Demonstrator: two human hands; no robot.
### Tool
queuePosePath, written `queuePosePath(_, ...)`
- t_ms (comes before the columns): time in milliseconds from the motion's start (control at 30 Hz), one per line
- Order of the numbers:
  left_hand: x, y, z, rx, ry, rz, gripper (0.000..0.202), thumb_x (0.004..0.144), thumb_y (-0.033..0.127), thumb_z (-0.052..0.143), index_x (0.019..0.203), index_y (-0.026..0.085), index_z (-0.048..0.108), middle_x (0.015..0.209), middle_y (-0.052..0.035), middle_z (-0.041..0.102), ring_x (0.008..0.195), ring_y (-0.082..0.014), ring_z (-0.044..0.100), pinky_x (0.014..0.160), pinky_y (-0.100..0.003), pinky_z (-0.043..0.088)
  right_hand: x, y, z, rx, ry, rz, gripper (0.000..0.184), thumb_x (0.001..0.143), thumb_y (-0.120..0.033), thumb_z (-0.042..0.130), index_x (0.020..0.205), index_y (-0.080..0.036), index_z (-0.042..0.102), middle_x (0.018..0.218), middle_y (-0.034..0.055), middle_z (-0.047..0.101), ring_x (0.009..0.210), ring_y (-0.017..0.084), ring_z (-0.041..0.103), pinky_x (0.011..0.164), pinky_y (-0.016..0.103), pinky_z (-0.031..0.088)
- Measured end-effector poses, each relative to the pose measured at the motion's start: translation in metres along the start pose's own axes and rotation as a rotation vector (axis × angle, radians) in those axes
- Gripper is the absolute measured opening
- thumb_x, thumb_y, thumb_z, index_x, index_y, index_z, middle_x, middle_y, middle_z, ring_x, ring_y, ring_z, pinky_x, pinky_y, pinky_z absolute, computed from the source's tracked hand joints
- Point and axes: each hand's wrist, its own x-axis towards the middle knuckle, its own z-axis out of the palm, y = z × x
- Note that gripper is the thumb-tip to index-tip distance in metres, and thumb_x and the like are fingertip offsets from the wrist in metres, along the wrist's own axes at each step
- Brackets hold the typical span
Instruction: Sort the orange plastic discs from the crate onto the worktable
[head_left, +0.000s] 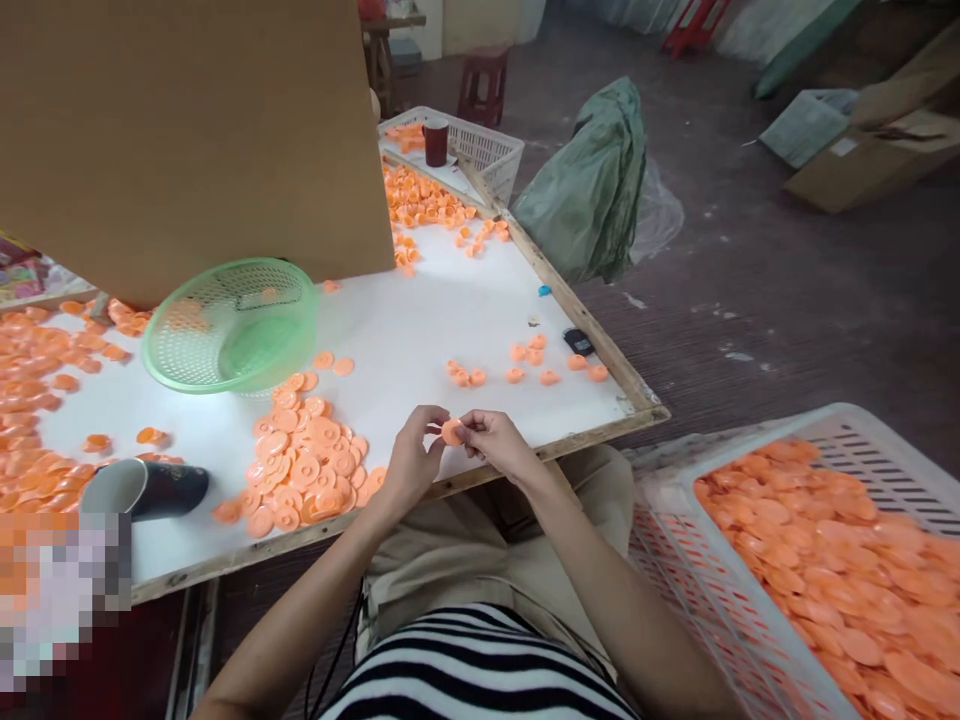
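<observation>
Both hands meet over the near edge of the white table (420, 330). My left hand (411, 460) and my right hand (499, 443) pinch one small orange plastic disc (451, 432) between their fingertips. Just left of my left hand lies a heap of the same orange discs (304, 465). A few loose small orange pieces (525, 365) lie on the table beyond my right hand.
A green mesh basket (232, 325) stands at mid-left under a big cardboard sheet (187, 130). A dark cup (146, 488) lies on its side. White crates (810, 560) of discs stand right of my lap. More discs (427, 200) and a white basket (480, 145) sit far back.
</observation>
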Motion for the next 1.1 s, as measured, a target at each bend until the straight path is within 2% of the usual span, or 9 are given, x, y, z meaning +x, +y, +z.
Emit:
queuePosePath(67, 0.0, -0.007, -0.004, 0.035, -0.002, -0.132, 0.019, 0.082, 0.016, 0.056, 0.101, 0.018, 0.06, 0.102, -0.0065, 0.065, 0.085, -0.015, 0.062, 0.074, -0.027, 0.05, 0.008, 0.009, 0.002, -0.083, 0.084, 0.01, 0.028, 0.072, -0.04, 0.071, 0.079, -0.016, 0.06, 0.065, -0.0015, 0.061, 0.047, 0.008, 0.051, 0.045, 0.019, 0.039)
queuePosePath(200, 0.006, -0.017, -0.008, 0.08, -0.096, -0.313, 0.014, 0.086, 0.029, 0.055, 0.085, 0.017, 0.062, 0.071, -0.0023, 0.066, 0.062, -0.0137, 0.06, 0.06, -0.024, 0.046, 0.016, 0.02, 0.007, -0.22, 0.12, -0.014, 0.011, 0.077, -0.024, 0.065, 0.082, -0.018, 0.057, 0.066, -0.0022, 0.063, 0.046, 0.009, 0.055, 0.045, 0.019, 0.043)
queuePosePath(300, 0.013, -0.021, -0.008, -0.029, -0.163, -0.383, 0.014, 0.085, 0.03, 0.058, 0.08, 0.017, 0.059, 0.062, -0.0013, 0.064, 0.055, -0.0135, 0.06, 0.056, -0.024, 0.047, 0.018, 0.02, 0.007, -0.257, 0.083, 0.006, 0.007, 0.081, -0.022, 0.061, 0.082, -0.018, 0.056, 0.063, -0.0023, 0.064, 0.042, 0.009, 0.055, 0.042, 0.018, 0.04)
queuePosePath(433, 0.019, -0.028, -0.009, -0.193, -0.23, -0.479, 0.021, 0.08, 0.035, 0.065, 0.082, 0.015, 0.058, 0.066, -0.0042, 0.068, 0.058, -0.0155, 0.065, 0.058, -0.027, 0.052, 0.019, 0.019, 0.004, -0.22, 0.028, 0.041, 0.013, 0.082, -0.027, 0.064, 0.08, -0.018, 0.054, 0.058, -0.0027, 0.063, 0.04, 0.009, 0.055, 0.041, 0.017, 0.039)
queuePosePath(567, 0.023, -0.03, -0.009, -0.235, -0.244, -0.517, 0.03, 0.078, 0.042, 0.068, 0.082, 0.014, 0.058, 0.067, -0.0057, 0.069, 0.06, -0.0166, 0.067, 0.06, -0.028, 0.055, 0.021, 0.019, 0.002, -0.195, 0.015, 0.022, 0.02, 0.082, -0.034, 0.066, 0.08, -0.019, 0.052, 0.06, -0.0027, 0.064, 0.041, 0.01, 0.057, 0.041, 0.018, 0.039)
queuePosePath(833, 0.033, -0.022, -0.011, -0.235, -0.313, -0.56, 0.041, 0.074, 0.051, 0.07, 0.081, 0.014, 0.056, 0.07, -0.0066, 0.07, 0.062, -0.0178, 0.069, 0.063, -0.031, 0.057, 0.022, 0.012, 0.002, -0.142, 0.048, 0.11, 0.024, 0.082, -0.032, 0.071, 0.074, -0.019, 0.052, 0.061, -0.0014, 0.065, 0.042, 0.011, 0.059, 0.041, 0.017, 0.041)
queuePosePath(967, 0.038, -0.024, -0.009, -0.209, -0.324, -0.584, 0.04, 0.074, 0.051, 0.07, 0.079, 0.015, 0.054, 0.066, -0.0056, 0.068, 0.058, -0.0179, 0.068, 0.059, -0.031, 0.057, 0.024, 0.013, 0.0, -0.052, 0.028, 0.159, 0.021, 0.084, -0.028, 0.069, 0.075, -0.018, 0.053, 0.056, -0.0018, 0.063, 0.046, 0.012, 0.063, 0.04, 0.016, 0.041)
queuePosePath(1100, 0.04, -0.024, -0.008, -0.187, -0.325, -0.601, 0.037, 0.075, 0.048, 0.071, 0.076, 0.015, 0.054, 0.063, -0.0042, 0.066, 0.056, -0.0179, 0.067, 0.056, -0.03, 0.056, 0.023, 0.014, -0.001, -0.062, 0.023, 0.175, 0.019, 0.084, -0.025, 0.068, 0.076, -0.018, 0.053, 0.058, -0.0015, 0.064, 0.046, 0.013, 0.063, 0.041, 0.016, 0.041)
